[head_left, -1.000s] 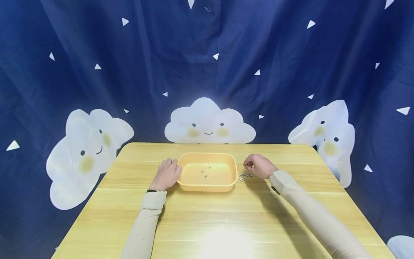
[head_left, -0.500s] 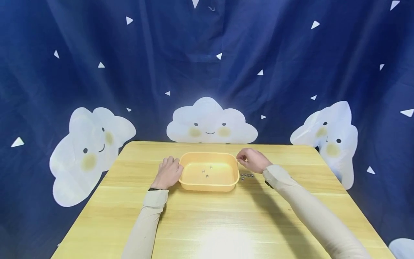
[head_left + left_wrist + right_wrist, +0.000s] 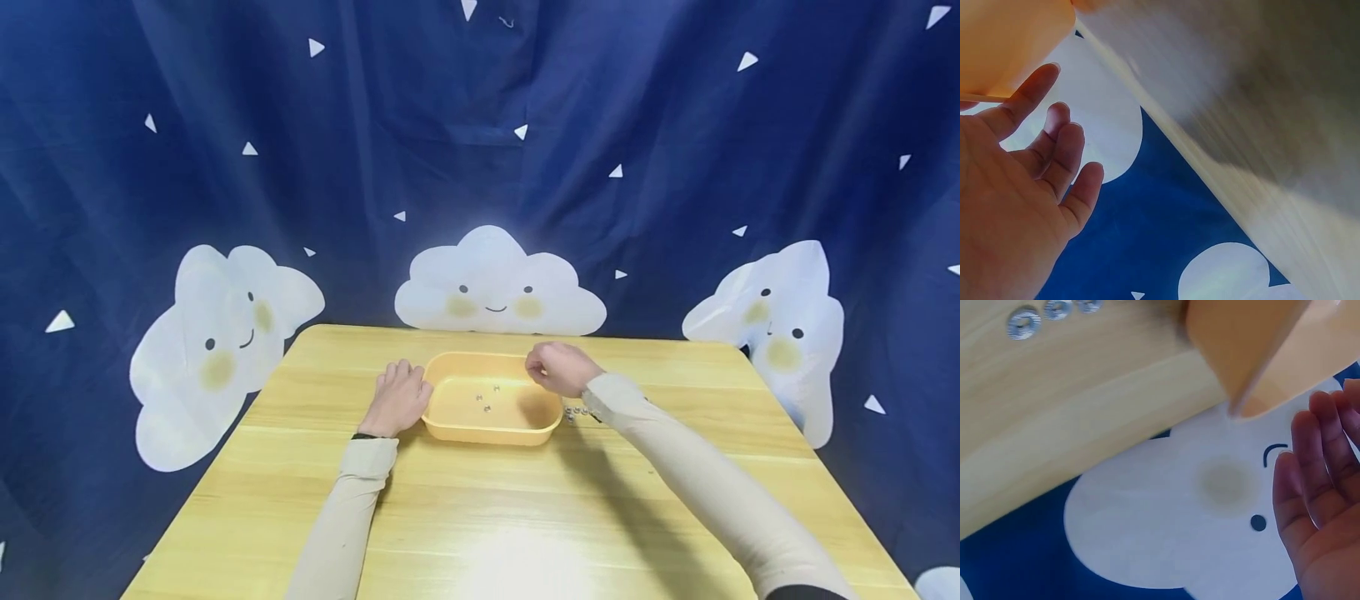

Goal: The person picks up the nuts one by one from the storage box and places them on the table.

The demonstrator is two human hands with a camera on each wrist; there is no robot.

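Note:
A pale orange plastic basin (image 3: 487, 436) stands on the table, with 3 small shiny pieces (image 3: 487, 408) on its floor. My left hand (image 3: 397, 398) grips the basin's left end; in the left wrist view the forefinger lies along the outer wall (image 3: 1010, 44) and the thumb is mostly cut off at the rim. Over the basin's right back corner is my right hand (image 3: 564, 368), thumb and forefinger brought together. Whatever may be between those fingertips is hidden. Several silvery round pieces with centre holes (image 3: 1013, 326) lie on the table just right of the basin.
The light wood table (image 3: 465, 508) reaches back to a dark blue curtain (image 3: 420, 125) printed with white clouds. A bright glare patch lies on the table near its front. The right forearm (image 3: 697, 467) passes above the table on the right.
My right hand has moved left, from above the row of silvery pieces to over the basin's right back corner. The left hand keeps its place at the basin. The head view has shifted slightly.

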